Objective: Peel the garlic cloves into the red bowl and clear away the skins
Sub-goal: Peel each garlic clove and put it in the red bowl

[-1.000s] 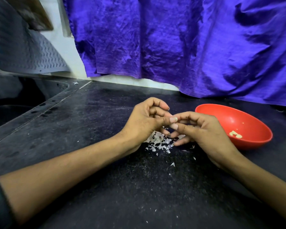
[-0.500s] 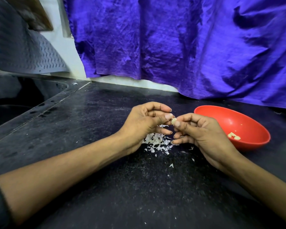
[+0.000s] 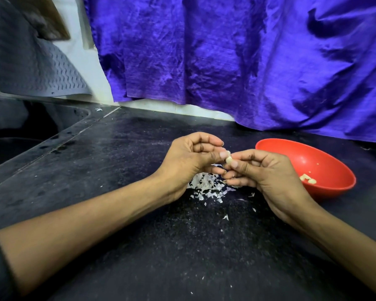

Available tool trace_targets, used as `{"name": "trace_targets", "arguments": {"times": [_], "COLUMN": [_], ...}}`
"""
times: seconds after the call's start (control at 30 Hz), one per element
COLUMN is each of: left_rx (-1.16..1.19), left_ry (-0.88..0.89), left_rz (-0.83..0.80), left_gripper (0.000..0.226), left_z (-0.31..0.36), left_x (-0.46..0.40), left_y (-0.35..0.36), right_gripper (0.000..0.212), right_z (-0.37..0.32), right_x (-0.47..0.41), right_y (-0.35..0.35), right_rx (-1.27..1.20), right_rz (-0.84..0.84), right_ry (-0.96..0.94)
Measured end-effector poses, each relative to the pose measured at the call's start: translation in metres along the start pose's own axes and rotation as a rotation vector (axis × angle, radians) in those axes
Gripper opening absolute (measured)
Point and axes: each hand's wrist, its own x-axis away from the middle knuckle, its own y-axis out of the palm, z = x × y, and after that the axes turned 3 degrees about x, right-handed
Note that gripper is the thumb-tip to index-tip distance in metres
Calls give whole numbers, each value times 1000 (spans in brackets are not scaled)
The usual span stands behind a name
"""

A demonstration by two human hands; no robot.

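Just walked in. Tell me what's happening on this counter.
A person is peeling garlic by hand. The left hand and the right hand both pinch one small garlic clove between their fingertips, held above a pile of white skins on the dark counter. To the right stands the red bowl, with a few peeled cloves already inside. Loose bits of skin lie scattered on the counter, so nothing has been cleared yet.
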Motion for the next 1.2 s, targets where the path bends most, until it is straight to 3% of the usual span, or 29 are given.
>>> {"name": "trace_targets", "arguments": {"times": [0.53,1.0,1.2], "left_rx": [-78,-116,-261], "left_ry": [89,105,188], "left_rz": [-40,-17,16], "left_gripper": [44,37,37], "left_z": [-2,-8,-9], "left_x": [-2,-1,0], "left_y": [0,6,5], "right_gripper": [18,18,21], "right_z": [3,3,1], "right_x": [5,7,9], "right_y": [3,8,11], "right_rx": [-53,-124,-120], "right_rz": [-30,-33,-1], "right_ry": [47,49,31]}}
